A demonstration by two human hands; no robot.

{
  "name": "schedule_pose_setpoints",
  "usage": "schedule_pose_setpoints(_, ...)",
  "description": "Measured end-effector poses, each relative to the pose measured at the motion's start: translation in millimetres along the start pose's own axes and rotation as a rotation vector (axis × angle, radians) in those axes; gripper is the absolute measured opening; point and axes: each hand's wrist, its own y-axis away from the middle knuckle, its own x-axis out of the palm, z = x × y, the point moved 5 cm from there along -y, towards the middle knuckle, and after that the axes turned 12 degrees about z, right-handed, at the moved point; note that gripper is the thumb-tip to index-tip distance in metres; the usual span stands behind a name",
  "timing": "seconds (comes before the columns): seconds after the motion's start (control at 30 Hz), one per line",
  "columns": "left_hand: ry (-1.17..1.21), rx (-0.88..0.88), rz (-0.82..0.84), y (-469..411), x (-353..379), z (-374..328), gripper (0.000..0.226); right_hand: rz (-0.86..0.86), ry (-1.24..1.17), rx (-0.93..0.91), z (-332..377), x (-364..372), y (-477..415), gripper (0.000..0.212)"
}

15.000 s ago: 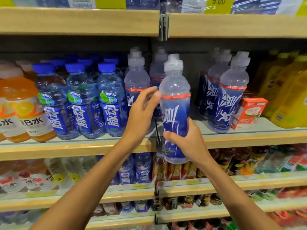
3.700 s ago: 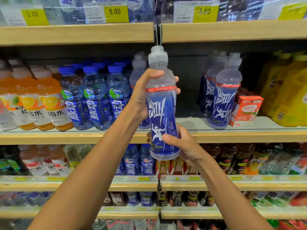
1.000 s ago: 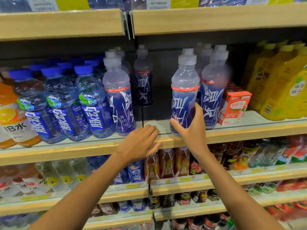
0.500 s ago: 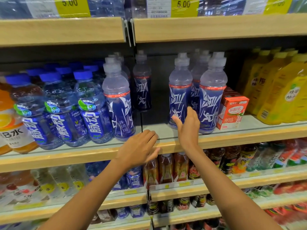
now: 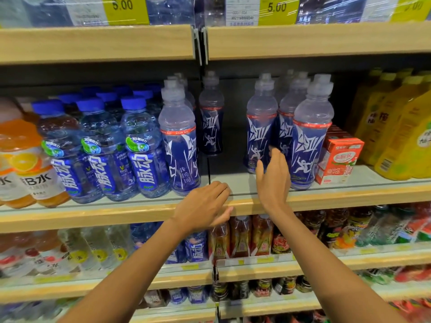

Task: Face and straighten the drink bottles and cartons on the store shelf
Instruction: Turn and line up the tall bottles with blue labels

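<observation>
On the shelf [image 5: 349,194], the orange drink bottles [image 5: 21,164] and the blue-capped bottles [image 5: 142,148] stand upright with labels forward, so that stretch looks done. The front sport-cap bottle [image 5: 179,145] beside them seems to have its blue sleeve turned partly aside. A lone bottle [image 5: 211,117] stands well back behind a bare gap. Both probably still need attention.

The left hand [image 5: 205,206] rests on the shelf lip, fingers loosely bent, holding nothing. The right hand [image 5: 272,176] is raised with fingers straight and spread, just in front of the nearest bottle [image 5: 258,131] of the right-hand sport-cap group; I cannot tell whether it touches. That group faces forward. The red carton [image 5: 338,155] beside it appears turned at an angle and likely still needs squaring. The yellow bottles [image 5: 396,136] look orderly.

The orange labels read "B水" and the blue-capped ones "脉动". The sport-cap sleeves show white strokes and a running figure. The carton's print is too blurred to read. The price tags [image 5: 122,5] above read "5.00".
</observation>
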Motion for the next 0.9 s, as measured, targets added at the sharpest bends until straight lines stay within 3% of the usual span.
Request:
schedule_pose_setpoints(0.07,-0.003,0.008,0.008,1,-1,0,0.048,-0.025,-0.069,-0.161,12,-3,13,0.031)
schedule_pose_setpoints(0.13,-0.012,0.013,0.012,4,-2,1,0.047,0.11,-0.237,-0.241,22,6,12,0.026)
schedule_pose_setpoints(0.23,-0.028,0.019,0.007,9,-3,5,0.048,0.316,-0.412,-0.151,33,32,-8,0.032)
schedule_pose_setpoints(0.37,-0.117,0.039,-0.012,10,-2,5,0.046,0.403,-0.46,-0.069,42,68,-34,0.037)
schedule_pose_setpoints(0.5,-0.137,0.029,-0.05,12,1,5,0.047,0.506,-0.383,0.009,37,106,-55,0.064)
schedule_pose_setpoints(0.67,-0.152,0.041,-0.075,12,4,5,0.048,0.524,-0.357,0.091,33,132,-76,0.071)
schedule_pose_setpoints(0.9,-0.177,0.053,-0.096,13,5,4,0.048,0.468,-0.378,0.076,33,142,-84,0.053)
